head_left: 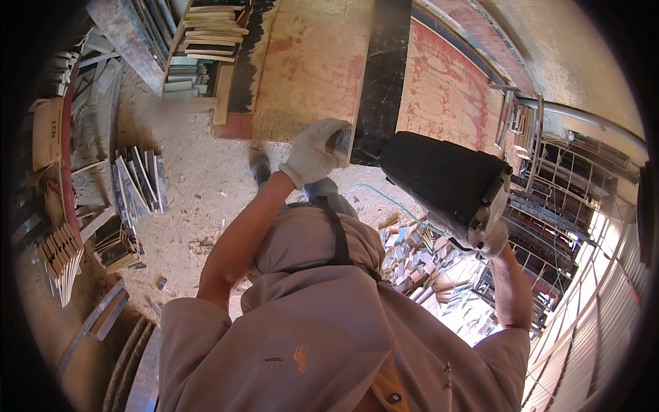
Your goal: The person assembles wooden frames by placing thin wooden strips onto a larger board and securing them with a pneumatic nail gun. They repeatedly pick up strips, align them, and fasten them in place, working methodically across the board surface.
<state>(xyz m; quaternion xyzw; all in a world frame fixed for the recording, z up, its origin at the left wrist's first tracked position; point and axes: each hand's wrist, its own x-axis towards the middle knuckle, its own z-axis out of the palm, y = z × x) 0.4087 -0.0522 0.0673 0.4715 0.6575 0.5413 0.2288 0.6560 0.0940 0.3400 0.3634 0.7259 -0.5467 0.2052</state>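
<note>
My left hand, in a pale work glove, is closed at the near left edge of a long dark board strip. The strip lies across a large worn plywood panel with reddish stains. My right hand, also gloved, is closed around the rear of a bulky black tool. The tool's narrow front end meets the near end of the dark strip. Its exact kind is unclear, and its underside is hidden. Part of the right-hand grip is out of sight behind the tool's body.
A thin teal hose or cord runs over the dusty floor beneath the tool. Scrap wood pieces lie heaped beside me. Stacked wooden strips and leaning boards stand at left; metal racks line the right.
</note>
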